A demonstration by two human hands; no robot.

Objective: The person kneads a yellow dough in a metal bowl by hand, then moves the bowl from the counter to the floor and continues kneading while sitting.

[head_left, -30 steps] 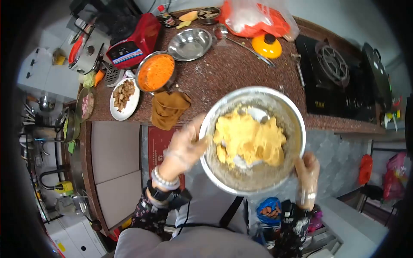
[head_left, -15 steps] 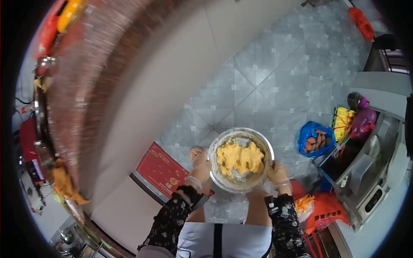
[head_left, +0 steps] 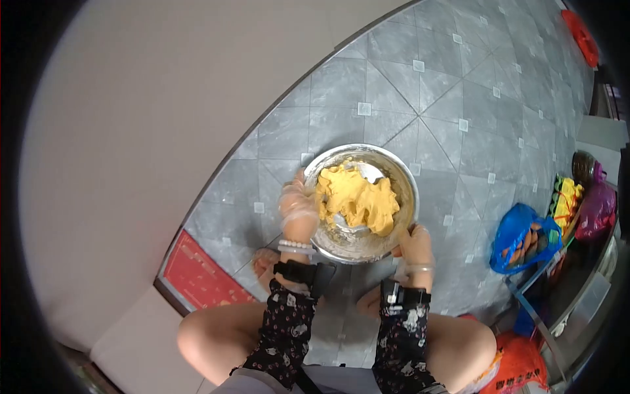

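A round metal bowl point(head_left: 403, 180) is between my two hands, low over the tiled floor. Inside it lies a lumpy mass of yellow dough point(head_left: 354, 200), and pale smears coat the bowl's inner wall. My left hand point(head_left: 298, 205), in a clear plastic glove, is closed at the bowl's left rim. At the lower right rim, my right hand point(head_left: 415, 247) grips the edge with its fingers curled in. Bracelets and dark wrist straps sit at both wrists, below black patterned sleeves.
Grey tiles point(head_left: 453, 157) surround the bowl, bordered on the left by a pale cabinet front point(head_left: 151, 118). A red mat point(head_left: 207, 272) lies lower left. To the right are a blue bag point(head_left: 525, 240) with brownish items, a purple bag point(head_left: 597, 210) and a red bag point(head_left: 522, 361).
I have gone from standing to a squat, knees now spread on both sides. The bowl has come down toward the floor with both hands still at its rim.
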